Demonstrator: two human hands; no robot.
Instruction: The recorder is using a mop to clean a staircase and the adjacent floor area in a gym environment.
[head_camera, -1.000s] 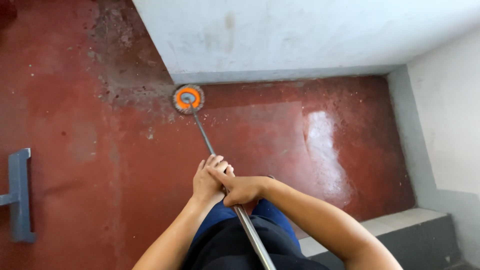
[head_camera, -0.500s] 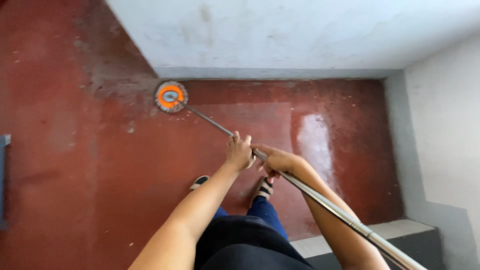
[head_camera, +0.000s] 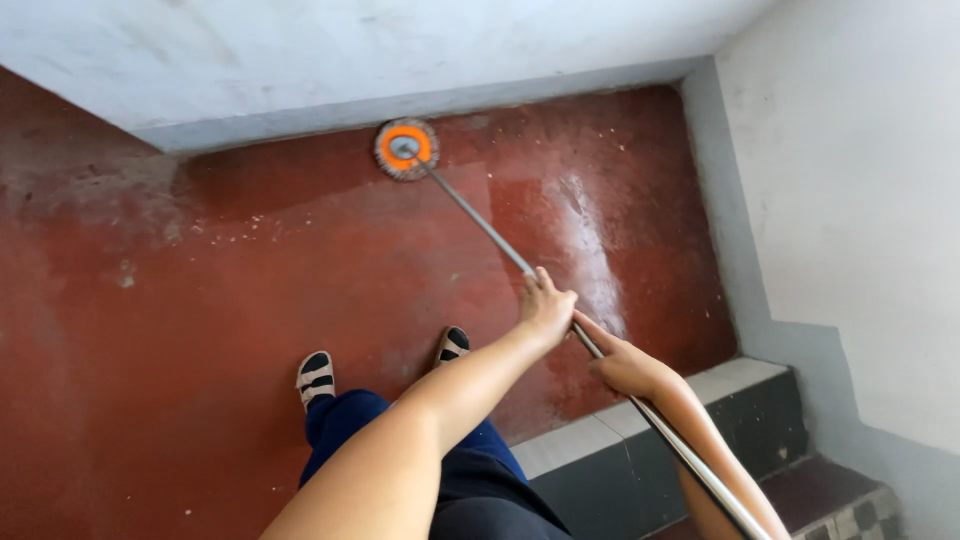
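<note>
The mop head (head_camera: 406, 149) has slid right along the wall; the blue tool has left view.

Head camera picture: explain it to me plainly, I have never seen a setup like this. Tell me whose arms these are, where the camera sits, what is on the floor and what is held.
There is no machine here. The camera is worn on a person's head and looks down, so the arms are that person's own. The left hand and the right hand both have a closed grip on a long metal mop handle, the left further down the handle. At the far end, a round mop head with an orange centre rests on the red floor, close to the grey-white wall. The person's two feet in sandals stand on the floor. A shiny patch looks wet. At the right, dark steps lead down.
</note>
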